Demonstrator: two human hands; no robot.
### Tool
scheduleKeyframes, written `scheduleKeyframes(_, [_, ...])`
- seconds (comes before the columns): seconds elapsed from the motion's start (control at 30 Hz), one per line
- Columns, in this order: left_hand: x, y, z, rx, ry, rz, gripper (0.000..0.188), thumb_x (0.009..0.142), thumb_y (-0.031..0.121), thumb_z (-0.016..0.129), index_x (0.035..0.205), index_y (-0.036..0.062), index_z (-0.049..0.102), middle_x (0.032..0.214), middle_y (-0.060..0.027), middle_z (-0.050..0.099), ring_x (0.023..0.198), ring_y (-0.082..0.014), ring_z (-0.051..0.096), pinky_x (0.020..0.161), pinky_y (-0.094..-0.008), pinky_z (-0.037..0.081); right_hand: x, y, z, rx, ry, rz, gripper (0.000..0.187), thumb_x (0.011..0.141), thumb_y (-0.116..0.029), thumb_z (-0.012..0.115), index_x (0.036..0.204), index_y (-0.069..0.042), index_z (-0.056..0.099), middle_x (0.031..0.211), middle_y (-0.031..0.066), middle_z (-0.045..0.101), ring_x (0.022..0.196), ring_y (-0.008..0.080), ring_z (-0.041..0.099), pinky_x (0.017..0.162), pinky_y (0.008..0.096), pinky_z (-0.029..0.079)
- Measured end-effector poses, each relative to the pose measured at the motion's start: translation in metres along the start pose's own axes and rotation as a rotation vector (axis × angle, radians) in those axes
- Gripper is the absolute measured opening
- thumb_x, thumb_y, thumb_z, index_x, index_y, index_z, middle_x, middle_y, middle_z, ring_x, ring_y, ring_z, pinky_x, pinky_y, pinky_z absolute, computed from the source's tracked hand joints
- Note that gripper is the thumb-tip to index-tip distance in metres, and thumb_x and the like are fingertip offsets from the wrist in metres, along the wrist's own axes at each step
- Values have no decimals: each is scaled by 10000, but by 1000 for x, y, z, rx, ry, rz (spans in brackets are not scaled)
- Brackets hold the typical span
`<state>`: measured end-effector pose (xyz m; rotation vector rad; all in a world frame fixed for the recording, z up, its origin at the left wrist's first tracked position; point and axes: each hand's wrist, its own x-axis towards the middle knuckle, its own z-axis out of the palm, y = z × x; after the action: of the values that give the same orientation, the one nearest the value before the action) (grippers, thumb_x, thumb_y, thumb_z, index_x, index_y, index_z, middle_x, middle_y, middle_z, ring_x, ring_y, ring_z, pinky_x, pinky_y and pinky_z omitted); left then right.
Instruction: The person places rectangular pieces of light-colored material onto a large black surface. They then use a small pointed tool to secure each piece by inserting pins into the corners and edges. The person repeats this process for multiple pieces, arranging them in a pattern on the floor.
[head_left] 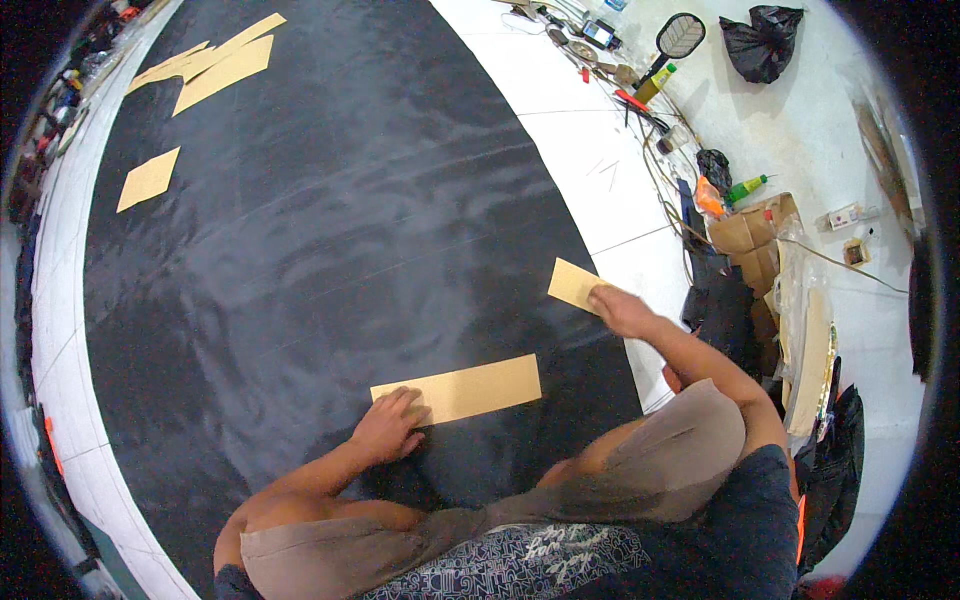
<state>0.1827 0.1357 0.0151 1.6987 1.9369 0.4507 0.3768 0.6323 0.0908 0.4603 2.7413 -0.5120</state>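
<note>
Along the far left edge there's a jumbled row of clutter (48, 160), too dim and bent for me to pick apart. Just right of it runs a strip of white surface (62, 310), and then a broad, slightly shiny black sheet (330, 220) covers the middle. On its left side a small tan piece (149, 180) lies alone; above and a little right of that, several overlapping tan strips (228, 72) sit in a loose heap.

Nearer the person, the left grip (392, 424) rests palm down on the left end of a long tan strip (485, 388), fingers and thumb apart, released rather than closed around it. That strip lies on the black sheet, in front of the person's dark printed shirt (540, 562) and brown clothing (660, 460). Farther right, the right grip (622, 312) is grasping the right end of a shorter tan piece (572, 281) near the sheet's right edge; I can't tell whether that piece touches the sheet.

Past the white margin, tools and cords crowd together: a racket-shaped thing with a dark handle (681, 36), a yellow-green bottle (655, 83), an opened cardboard box (755, 235), and, farther up, a knotted black plastic bag (760, 45).
</note>
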Motion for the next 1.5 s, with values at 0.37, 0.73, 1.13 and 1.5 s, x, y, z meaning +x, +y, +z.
scheduleKeyframes(0.37, [-4,-14,-10,-78,91,-28,459,859,233,731,1293,122,633,1444,-190,519,1346,-386,498,1102,-502,430,41,-43,17,130,-87,-53,309,1079,-303,469,1176,-38,593,1138,227,642,1109,429,614,942,501,492])
scheduleKeyframes(0.73, [-14,-26,-28,61,157,-187,538,809,286,804,1292,134,622,1360,-159,559,1273,-370,530,1061,-486,442,24,-15,25,183,-93,-25,312,1068,-298,480,1183,-34,600,1182,234,632,1123,436,615,969,513,498])
scheduleKeyframes(1.13, [-49,5,3,-27,4,-110,272,885,344,733,928,86,660,938,-131,601,906,-338,581,817,-453,484,36,-14,27,105,-43,-41,275,1052,-265,494,1200,-61,604,1229,218,632,1155,423,613,964,517,507])
scheduleKeyframes(1.5, [-65,-1,8,-153,102,-124,285,913,330,711,970,59,645,944,-157,578,899,-368,601,784,-474,518,47,-37,20,-29,-9,107,251,1053,-265,489,1088,-32,577,1118,229,643,1062,441,624,869,521,504])
